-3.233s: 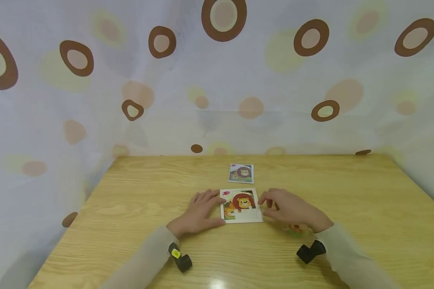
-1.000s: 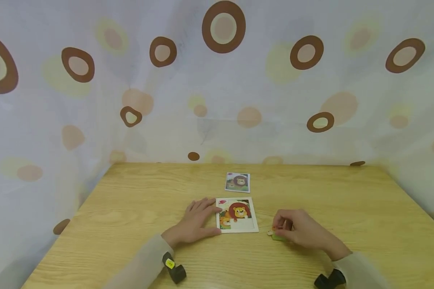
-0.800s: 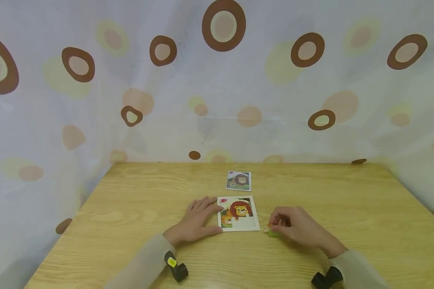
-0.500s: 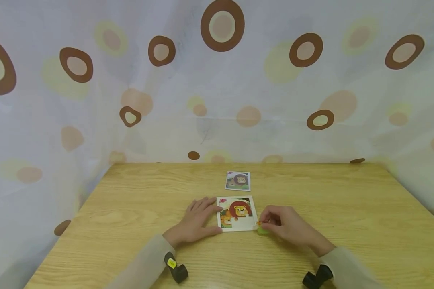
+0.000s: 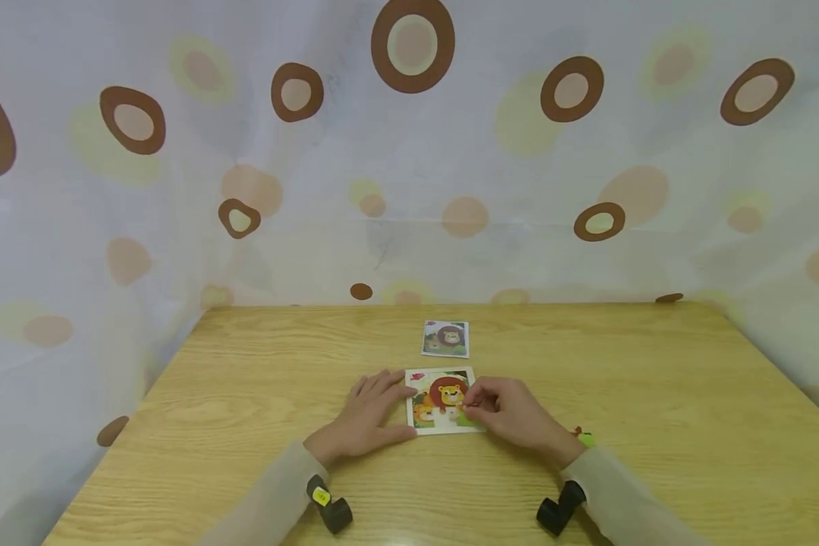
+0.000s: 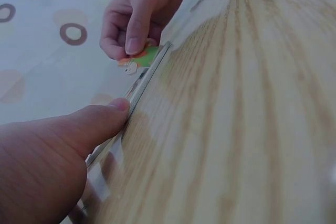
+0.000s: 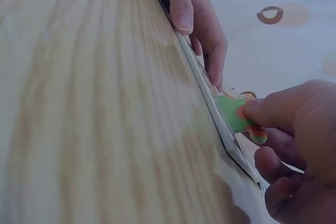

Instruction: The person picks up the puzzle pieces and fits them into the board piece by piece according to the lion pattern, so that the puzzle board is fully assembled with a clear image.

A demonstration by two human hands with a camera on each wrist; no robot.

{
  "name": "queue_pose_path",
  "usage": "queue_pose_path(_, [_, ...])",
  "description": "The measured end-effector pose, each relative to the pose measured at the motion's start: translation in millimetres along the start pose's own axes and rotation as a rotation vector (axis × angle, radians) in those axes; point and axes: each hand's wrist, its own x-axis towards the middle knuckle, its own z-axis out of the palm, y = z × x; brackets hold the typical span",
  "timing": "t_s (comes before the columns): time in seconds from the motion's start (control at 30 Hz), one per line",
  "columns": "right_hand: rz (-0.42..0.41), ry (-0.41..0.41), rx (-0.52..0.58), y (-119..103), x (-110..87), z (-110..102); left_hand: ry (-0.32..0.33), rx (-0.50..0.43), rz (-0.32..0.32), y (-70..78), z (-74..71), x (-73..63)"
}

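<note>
A lion jigsaw puzzle lies flat in a white-edged tray (image 5: 445, 432) in the head view. My left hand (image 5: 363, 418) rests at the tray's left side with fingers stretched out; its thumb touches the near edge in the left wrist view. Over the tray's lower right part, my right hand (image 5: 515, 415) pinches a puzzle piece (image 7: 231, 111) between thumb and fingers. Green and orange show on that piece, which is tilted just above the tray in the right wrist view. The fingers hide part of it.
Behind the tray lies a picture card (image 5: 445, 339) with the same lion scene. Another red and green puzzle piece (image 5: 587, 438) sits by my right wrist, partly covered by it. A patterned cloth (image 5: 464, 152) stands behind the wooden table (image 5: 280, 349).
My right hand went from the tray's right edge to a piece on the table, took hold of it, and carried it left over the tray. My left hand has stayed at the tray.
</note>
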Motion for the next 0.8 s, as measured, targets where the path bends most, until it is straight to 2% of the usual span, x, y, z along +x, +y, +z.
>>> queue_pose_path(0.8, [-0.075, -0.053, -0.068, -9, 22.5, 16, -0.01, 0.003, -0.02, 2.8, -2.1, 1.2])
